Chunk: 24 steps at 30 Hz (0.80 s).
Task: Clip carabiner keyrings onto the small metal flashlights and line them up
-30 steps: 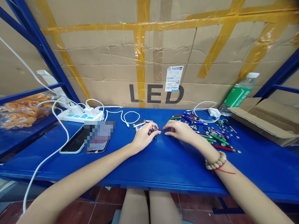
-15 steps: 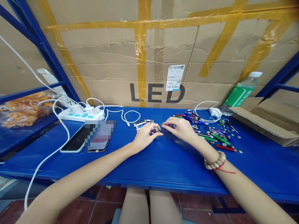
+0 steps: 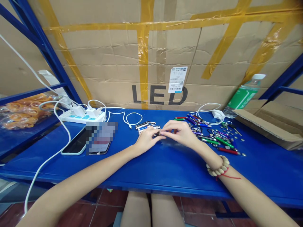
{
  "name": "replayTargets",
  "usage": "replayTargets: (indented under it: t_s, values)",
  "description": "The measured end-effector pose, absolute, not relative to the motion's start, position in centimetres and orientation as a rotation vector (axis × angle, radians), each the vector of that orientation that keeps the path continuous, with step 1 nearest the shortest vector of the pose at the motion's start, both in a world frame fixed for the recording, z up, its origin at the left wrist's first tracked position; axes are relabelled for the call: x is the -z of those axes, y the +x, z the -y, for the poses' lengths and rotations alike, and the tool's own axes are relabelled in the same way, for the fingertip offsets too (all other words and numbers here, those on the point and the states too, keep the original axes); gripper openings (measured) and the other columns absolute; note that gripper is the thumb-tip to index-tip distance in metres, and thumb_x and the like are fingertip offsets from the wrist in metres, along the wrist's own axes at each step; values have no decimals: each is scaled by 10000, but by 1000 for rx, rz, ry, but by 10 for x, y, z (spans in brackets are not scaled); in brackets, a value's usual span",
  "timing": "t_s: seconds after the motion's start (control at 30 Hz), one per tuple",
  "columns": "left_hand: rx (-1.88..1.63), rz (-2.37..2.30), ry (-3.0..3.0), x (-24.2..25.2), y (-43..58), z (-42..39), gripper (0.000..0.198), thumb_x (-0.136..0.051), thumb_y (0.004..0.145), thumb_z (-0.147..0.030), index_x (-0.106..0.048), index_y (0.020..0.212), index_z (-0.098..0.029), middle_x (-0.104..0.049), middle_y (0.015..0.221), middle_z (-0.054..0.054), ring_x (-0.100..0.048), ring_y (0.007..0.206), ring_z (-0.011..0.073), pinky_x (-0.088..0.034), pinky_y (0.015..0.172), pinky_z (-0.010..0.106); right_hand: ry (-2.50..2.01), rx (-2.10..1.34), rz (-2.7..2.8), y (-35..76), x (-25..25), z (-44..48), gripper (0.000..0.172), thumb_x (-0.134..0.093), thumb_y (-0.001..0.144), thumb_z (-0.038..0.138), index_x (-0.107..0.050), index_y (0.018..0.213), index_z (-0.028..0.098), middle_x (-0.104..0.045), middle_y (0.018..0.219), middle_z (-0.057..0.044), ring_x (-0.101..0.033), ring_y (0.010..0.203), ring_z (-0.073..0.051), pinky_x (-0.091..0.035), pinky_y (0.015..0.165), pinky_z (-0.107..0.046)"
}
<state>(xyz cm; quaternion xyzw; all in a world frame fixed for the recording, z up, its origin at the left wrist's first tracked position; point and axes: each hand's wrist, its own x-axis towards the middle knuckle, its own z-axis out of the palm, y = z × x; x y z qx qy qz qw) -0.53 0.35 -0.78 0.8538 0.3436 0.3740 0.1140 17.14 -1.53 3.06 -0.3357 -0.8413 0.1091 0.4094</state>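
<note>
My left hand (image 3: 148, 140) is closed around a small metal tube (image 3: 156, 134), mostly hidden by the fingers. The fingertips of my right hand (image 3: 180, 130) pinch together at the tube's near end, meeting the left thumb; whatever they hold is too small to make out. Just behind my left hand lie several finished-looking keychain flashlights (image 3: 143, 126), silver and blue, with clips. Beyond my right hand spreads a pile of coloured metal tubes (image 3: 210, 140) in green, red, blue and purple. Small round silver button cells (image 3: 243, 154) are scattered among them.
Two phones (image 3: 74, 143) lie at the left, before a white power strip (image 3: 81, 117) with plugs and cables. A white charger (image 3: 218, 114), a green-labelled bottle (image 3: 245, 94) and an open cardboard box (image 3: 267, 126) stand right. A large taped carton (image 3: 106, 66) closes the back.
My right hand has moved left and its fingertips now meet the end of the tube in my left hand. The left hand has stayed nearly still.
</note>
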Motion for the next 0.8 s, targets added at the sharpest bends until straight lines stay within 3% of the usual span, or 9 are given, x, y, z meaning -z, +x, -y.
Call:
replayTargets:
  t_s: [0.17,0.37,0.5,0.67,0.8]
  values:
    - [-1058,-1017,2479,7,-6,-3,162,-575,808,-328,-659,805,-190,-563,664,-2,-502,634,127,-375,590,227,-865,-318,2165,171,-32,16,227,-555,807,352,-705,765,187,-641,831,-37,-581,709,-94,-438,600,-197]
    - [-1007,-985,2377,2,-3,0,182,-514,849,-333,-635,859,-198,-631,676,-16,-534,672,136,-400,653,242,-1193,-90,1993,186,-39,11,236,-543,811,369,-689,865,192,-654,861,-31,-533,540,-65,-413,567,-209]
    - [-975,-1015,2345,-1,-3,3,274,-418,893,-332,-610,765,-186,-623,654,-17,-544,670,132,-404,676,250,-1413,139,2142,195,-37,7,217,-544,806,394,-699,816,242,-661,870,-9,-560,609,-84,-338,513,-199]
    - [-971,-1092,2443,-4,-4,6,310,-427,882,-365,-609,714,-180,-606,697,8,-534,693,145,-404,656,259,-1499,118,2312,195,-33,5,227,-542,799,440,-693,817,272,-667,839,10,-588,692,-103,-301,505,-193]
    - [-913,-954,2666,-3,-4,6,257,-454,875,-347,-648,840,-182,-631,853,36,-519,838,173,-401,795,303,-1537,106,2330,195,-36,6,202,-528,816,402,-690,828,281,-672,834,23,-582,678,-97,-306,518,-195]
